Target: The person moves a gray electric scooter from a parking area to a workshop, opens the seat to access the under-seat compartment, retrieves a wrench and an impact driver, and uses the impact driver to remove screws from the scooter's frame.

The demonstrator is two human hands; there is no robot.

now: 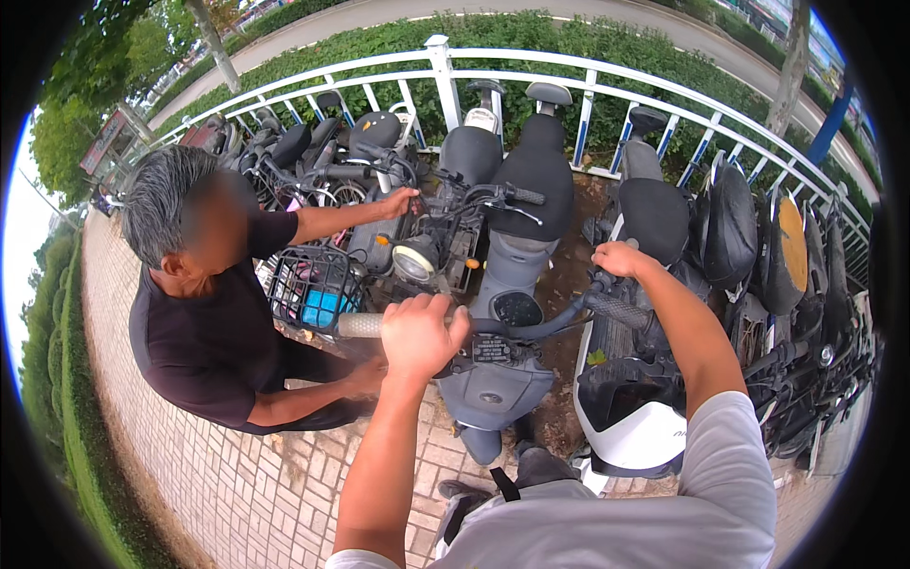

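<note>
My left hand [425, 337] is closed on the pale left grip [359, 324] of a grey scooter [488, 398]. Higher and to the right, my right hand [618, 258] is closed around what looks like the other end of that scooter's handlebar [557, 319]. The scooter has a long black seat [533, 180] and a small dark display [518, 307] between my arms. A white scooter [637, 431] stands close at its right, below my right arm.
A person [190, 313] in a dark shirt leans in from my left, one hand [401, 201] on another scooter's handlebar, near a black wire basket [289, 277]. Parked two-wheelers [730, 223] line a white railing [440, 90], with a hedge behind. Brick paving [237, 474] lies below.
</note>
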